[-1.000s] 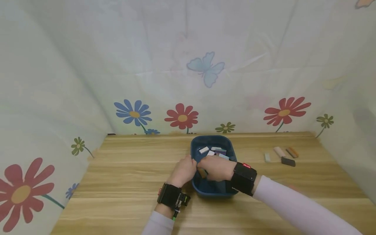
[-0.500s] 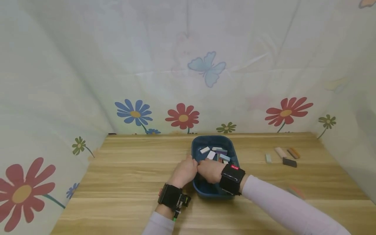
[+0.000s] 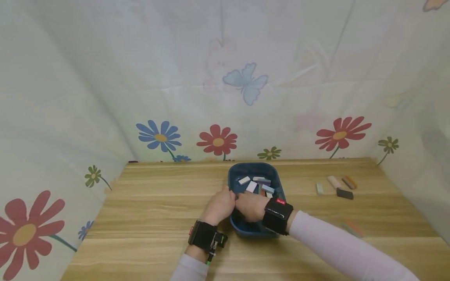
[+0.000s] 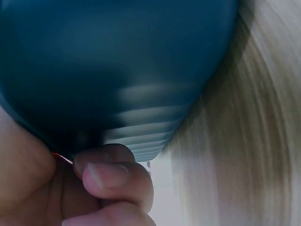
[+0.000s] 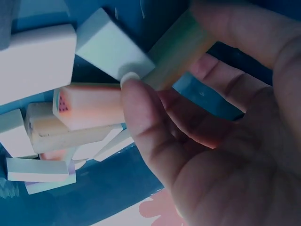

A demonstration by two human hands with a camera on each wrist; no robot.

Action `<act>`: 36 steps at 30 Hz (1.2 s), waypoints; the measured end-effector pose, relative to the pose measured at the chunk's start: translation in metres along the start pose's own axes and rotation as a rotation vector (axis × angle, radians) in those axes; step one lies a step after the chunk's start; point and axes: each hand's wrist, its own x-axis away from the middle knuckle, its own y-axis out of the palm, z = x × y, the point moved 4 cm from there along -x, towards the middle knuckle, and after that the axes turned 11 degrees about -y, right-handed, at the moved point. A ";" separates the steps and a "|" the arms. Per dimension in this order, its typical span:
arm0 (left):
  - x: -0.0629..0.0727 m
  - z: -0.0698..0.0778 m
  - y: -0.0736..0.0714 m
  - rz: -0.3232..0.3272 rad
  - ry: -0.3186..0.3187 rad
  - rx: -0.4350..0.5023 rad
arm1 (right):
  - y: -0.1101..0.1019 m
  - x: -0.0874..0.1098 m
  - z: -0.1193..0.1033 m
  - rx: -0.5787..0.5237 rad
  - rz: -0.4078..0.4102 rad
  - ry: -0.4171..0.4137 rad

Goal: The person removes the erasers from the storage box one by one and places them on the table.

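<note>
My left hand [image 3: 219, 205] grips the left rim of a dark blue basin [image 3: 242, 230]; in the left wrist view its curled fingers [image 4: 117, 181] meet the rim beside the ribbed wall. Inside the basin is my right hand [image 3: 251, 207], close to the left one. The right wrist view shows it holding a green-and-orange eraser [image 5: 176, 52] between thumb and fingers. One fingertip [image 5: 141, 99] touches a pale green eraser [image 5: 113, 47]. Beside these lie a white eraser [image 5: 35, 63], a watermelon-patterned one [image 5: 89, 106] and several others. The head view hides the held eraser.
Right of the basin, a pale green block [image 3: 319, 188], a pinkish block [image 3: 334, 182], a dark block [image 3: 345, 193] and an orange-and-dark block [image 3: 349, 182] lie on the wooden table [image 3: 158, 203]. Another reddish block [image 3: 352, 228] lies near my right sleeve. A flowered curtain [image 3: 186, 97] encloses the table.
My right hand has shifted left and slightly down in the basin, uncovering more erasers on its right. The orange-brown block by its fingers is now hidden in the head view. My left hand stays put.
</note>
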 end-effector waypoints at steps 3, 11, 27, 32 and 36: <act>0.000 -0.001 0.001 -0.012 -0.010 0.007 | 0.000 0.002 0.000 -0.015 0.005 -0.009; -0.003 -0.001 0.002 -0.016 -0.018 0.015 | -0.008 0.013 0.011 -0.217 0.033 -0.041; -0.003 -0.003 0.002 -0.009 -0.013 0.007 | -0.052 0.068 0.078 -0.267 0.199 -0.103; -0.003 -0.003 0.001 0.014 -0.004 0.006 | -0.046 0.091 0.139 -0.220 0.223 0.101; -0.002 -0.003 0.002 -0.003 -0.021 0.010 | -0.030 0.109 0.177 -0.231 0.223 0.181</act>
